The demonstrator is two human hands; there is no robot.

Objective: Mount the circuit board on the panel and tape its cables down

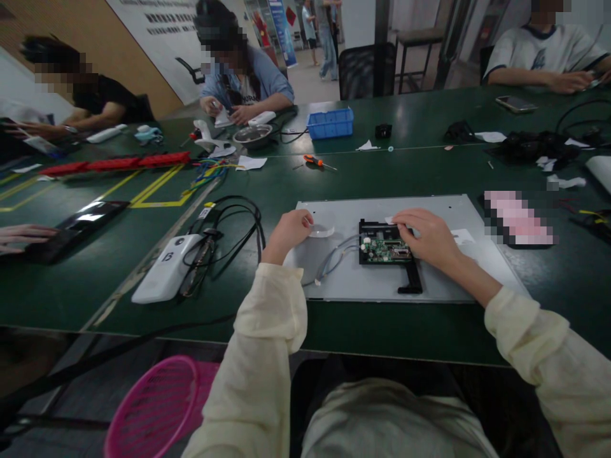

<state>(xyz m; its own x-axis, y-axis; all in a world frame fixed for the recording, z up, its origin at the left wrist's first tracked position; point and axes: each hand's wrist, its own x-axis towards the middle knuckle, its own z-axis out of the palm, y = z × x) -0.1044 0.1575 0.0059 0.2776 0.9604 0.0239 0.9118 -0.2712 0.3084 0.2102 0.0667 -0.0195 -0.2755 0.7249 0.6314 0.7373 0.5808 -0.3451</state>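
Between the fingertips of my left hand [289, 234] is a curled strip of whitish tape [323, 231], held above the grey panel [344, 213]. My right hand [432, 238] is over the right side of a black plastic frame [414, 273], its fingers pinched at a small white piece [390, 220] by the frame's top edge. Inside that frame sits a green circuit board [384, 249]. Grey wires [334, 256] run from the board's left side across the panel and end in a small white connector.
To the left are a white power bank [167, 267] and coiled black cables [243, 222]. An orange screwdriver [314, 161] and a blue basket [330, 123] lie beyond the panel. A pink-screened phone [518, 218] is at the right. Several people sit around the table.
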